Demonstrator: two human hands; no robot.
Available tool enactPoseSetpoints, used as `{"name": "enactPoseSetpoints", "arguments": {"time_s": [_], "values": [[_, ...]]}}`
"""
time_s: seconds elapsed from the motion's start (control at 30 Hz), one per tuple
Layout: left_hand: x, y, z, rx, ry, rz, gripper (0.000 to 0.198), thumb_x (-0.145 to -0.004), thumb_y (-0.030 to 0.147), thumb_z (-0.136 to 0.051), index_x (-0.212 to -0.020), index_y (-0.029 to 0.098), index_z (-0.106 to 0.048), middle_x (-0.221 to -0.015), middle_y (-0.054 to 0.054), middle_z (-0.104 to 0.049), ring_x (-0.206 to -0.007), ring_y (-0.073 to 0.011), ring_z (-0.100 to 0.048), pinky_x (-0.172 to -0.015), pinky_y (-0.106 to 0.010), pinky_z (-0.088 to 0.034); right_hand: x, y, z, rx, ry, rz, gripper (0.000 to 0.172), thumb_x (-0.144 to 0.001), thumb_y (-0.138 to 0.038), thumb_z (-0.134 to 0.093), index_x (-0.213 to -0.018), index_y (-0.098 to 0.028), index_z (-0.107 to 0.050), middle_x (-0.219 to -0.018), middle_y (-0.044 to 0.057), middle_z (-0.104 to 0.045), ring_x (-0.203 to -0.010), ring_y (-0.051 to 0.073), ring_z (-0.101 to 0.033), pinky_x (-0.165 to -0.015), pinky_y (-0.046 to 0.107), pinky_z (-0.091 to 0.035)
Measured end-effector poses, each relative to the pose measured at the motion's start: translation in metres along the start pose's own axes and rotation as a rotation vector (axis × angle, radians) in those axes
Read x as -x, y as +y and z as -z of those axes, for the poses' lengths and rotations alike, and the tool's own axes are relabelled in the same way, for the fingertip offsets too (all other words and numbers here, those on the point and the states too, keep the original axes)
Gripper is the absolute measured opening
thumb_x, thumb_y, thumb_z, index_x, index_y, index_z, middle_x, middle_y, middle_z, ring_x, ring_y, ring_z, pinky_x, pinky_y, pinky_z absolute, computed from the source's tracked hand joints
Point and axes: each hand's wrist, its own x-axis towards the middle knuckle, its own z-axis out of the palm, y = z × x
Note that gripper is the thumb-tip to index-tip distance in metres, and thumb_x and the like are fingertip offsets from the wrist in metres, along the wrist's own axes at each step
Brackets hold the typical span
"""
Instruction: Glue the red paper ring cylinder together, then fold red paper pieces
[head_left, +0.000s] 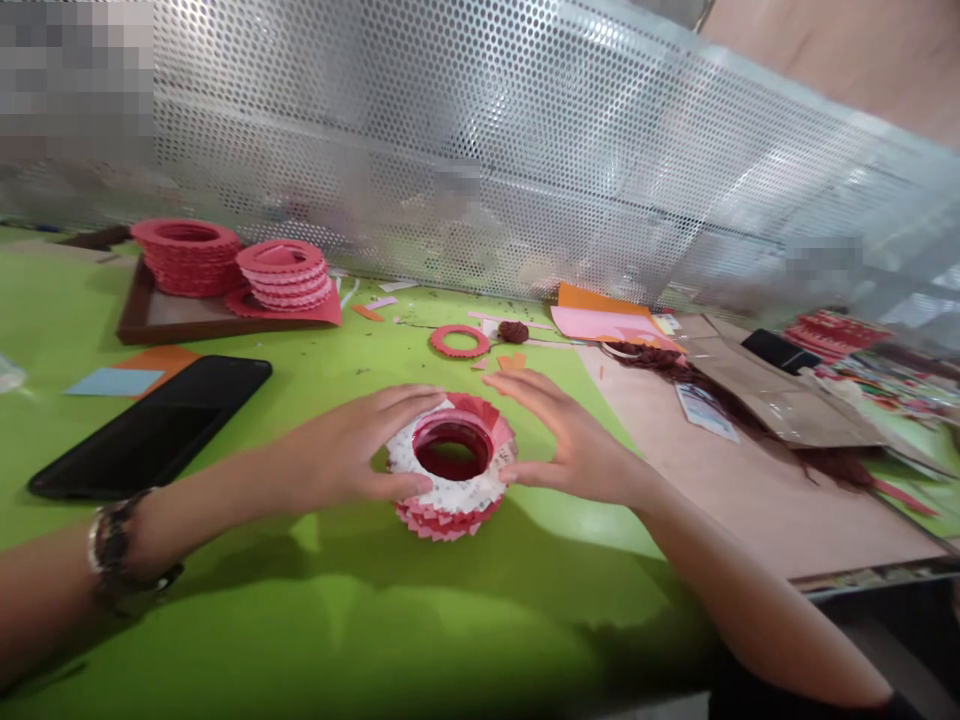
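Red, pink and white folded paper makes up the ring stack (461,495), sitting between the two hands over the green table (337,610), hole facing up. From my remote seat: left hand (356,440) curves along its left side, thumb over the front rim, fingers toward the back; right hand (574,440) faces it, thumb at the right edge, fingers spread past the rear. Neither is clenched; whether they press or merely steady, I cannot tell. Cupping from both sides probably spares the pointed edges and keeps the layers aligned. Loose red ring (459,355) lies flat just beyond, near a dark yarn ball (514,331), perhaps for easy reach. More rings stand piled at the brown tray (172,332), likely to save work space. Phone (150,425) lies left, clear of the fingers, beside the left forearm.
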Motion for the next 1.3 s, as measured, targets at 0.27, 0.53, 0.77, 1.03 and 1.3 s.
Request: {"name": "enactPoseSetpoints", "arguments": {"time_s": [0.27,0.53,0.77,1.03,1.3], "values": [[0.004,0.001,-0.002,0.059,0.001,-0.064,0.061,-0.082,0.045,-0.046,-0.135,0.018,-0.031,-0.139,-0.013,-0.036,-0.123,-0.0290,-0.038,-0.099,-0.040,-0.036,-0.005,0.000,-0.020,-0.108,-0.172,-0.158,0.088,-0.076,-0.059,-0.049,-0.142,-0.013,-0.014,-0.147,0.016,-0.017,-0.135,0.028,-0.015,-0.106,0.050,-0.021],[0.004,-0.005,-0.013,0.179,-0.004,-0.074,0.075,-0.075,0.049,-0.054,-0.137,0.019,-0.023,-0.140,-0.014,-0.030,-0.120,-0.0301,-0.042,-0.096,-0.038,-0.040,-0.008,0.002,-0.027,-0.187,-0.128,-0.081,0.081,-0.078,-0.057,-0.048,-0.140,-0.013,-0.019,-0.144,0.019,-0.023,-0.133,0.028,-0.021,-0.106,0.049,-0.021],[0.001,-0.001,-0.017,0.198,0.017,-0.019,0.088,-0.065,0.047,-0.065,-0.137,0.022,-0.020,-0.140,-0.012,-0.030,-0.121,-0.0314,-0.040,-0.097,-0.038,-0.039,-0.012,0.003,-0.029,-0.195,-0.084,0.019,0.079,-0.074,-0.057,-0.053,-0.134,-0.012,-0.028,-0.138,0.018,-0.032,-0.130,0.028,-0.025,-0.105,0.048,-0.024],[-0.002,0.002,-0.019,0.230,0.030,-0.024,0.085,-0.065,0.047,-0.064,-0.135,0.017,-0.026,-0.138,-0.014,-0.033,-0.120,-0.0304,-0.040,-0.097,-0.038,-0.038,-0.012,0.003,-0.034,-0.218,-0.062,-0.003,0.081,-0.071,-0.058,-0.055,-0.133,-0.013,-0.030,-0.137,0.019,-0.032,-0.128,0.028,-0.029,-0.104,0.048,-0.025],[0.002,0.000,-0.016,0.178,0.040,-0.012,0.084,-0.067,0.049,-0.061,-0.137,0.019,-0.025,-0.140,-0.012,-0.033,-0.122,-0.0299,-0.040,-0.098,-0.037,-0.038,-0.011,0.003,-0.024,-0.231,-0.113,-0.009,0.087,-0.070,-0.058,-0.057,-0.136,-0.011,-0.026,-0.140,0.019,-0.028,-0.131,0.027,-0.025,-0.105,0.045,-0.024]]}}
